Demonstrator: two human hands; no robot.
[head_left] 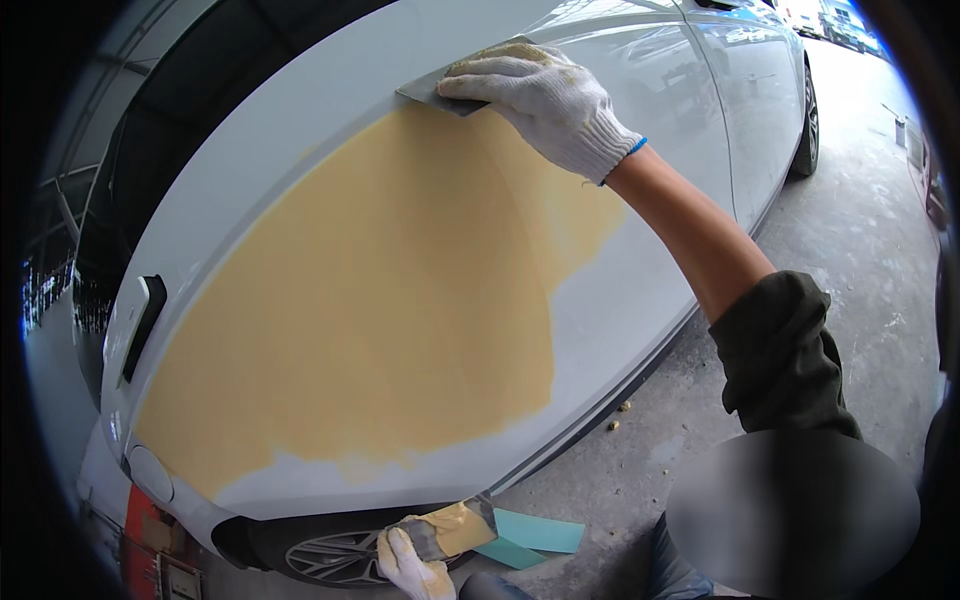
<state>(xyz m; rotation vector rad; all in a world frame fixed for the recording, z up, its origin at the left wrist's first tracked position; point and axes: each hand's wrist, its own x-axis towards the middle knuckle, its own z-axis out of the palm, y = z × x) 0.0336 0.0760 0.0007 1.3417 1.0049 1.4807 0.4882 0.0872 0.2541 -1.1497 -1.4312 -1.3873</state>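
Observation:
A broad patch of yellow body filler (380, 290) covers much of the side of the white car (640, 60). My right hand (550, 105), in a white knit glove with blue trim, is closed on a thin dark spreader (425, 92). The spreader lies against the panel at the patch's upper edge. Low in the view, my left hand (410, 570) wears a white glove stained yellow. It grips a grey putty plate (425, 542) that carries yellow filler (456, 520), in front of the wheel. Part of the left hand is cut off by the lower edge.
Behind the plate is a spoked wheel (335, 560), with green strips (530, 530) beside it. Small yellow crumbs (614, 426) dot the concrete floor (840, 260). A door handle (145, 325) sticks out on the left. A blurred oval covers the lower right.

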